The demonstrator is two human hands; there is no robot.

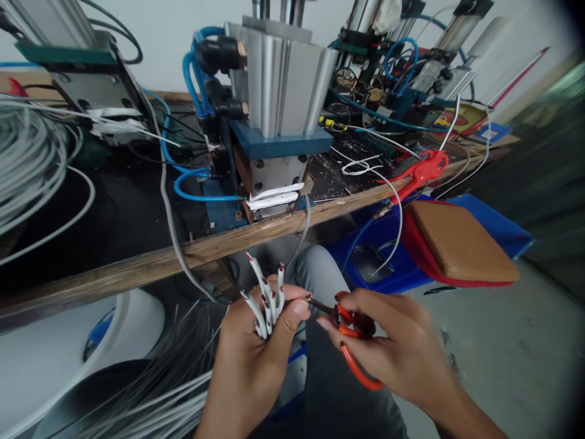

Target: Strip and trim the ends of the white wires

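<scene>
My left hand (260, 347) is closed around a bunch of white cables (269, 305). Their cut ends point up past the fingers, and small red and green wire cores show at the tips. Thumb and forefinger pinch together at the right side, where one tiny reddish end shows. My right hand (393, 341) grips scissors with orange handles (359, 366). The blade tips touch or nearly touch that pinched end, and the blades look closed or almost closed. Both hands are above my lap, below the bench edge.
A pneumatic press (283, 91) stands on the bench with a wooden edge (201, 250). A red air gun (425, 174) hangs at the right over blue bins (484, 225) and a brown-topped stool (466, 244). Loose cables (155, 390) and a white bucket (141, 317) are lower left.
</scene>
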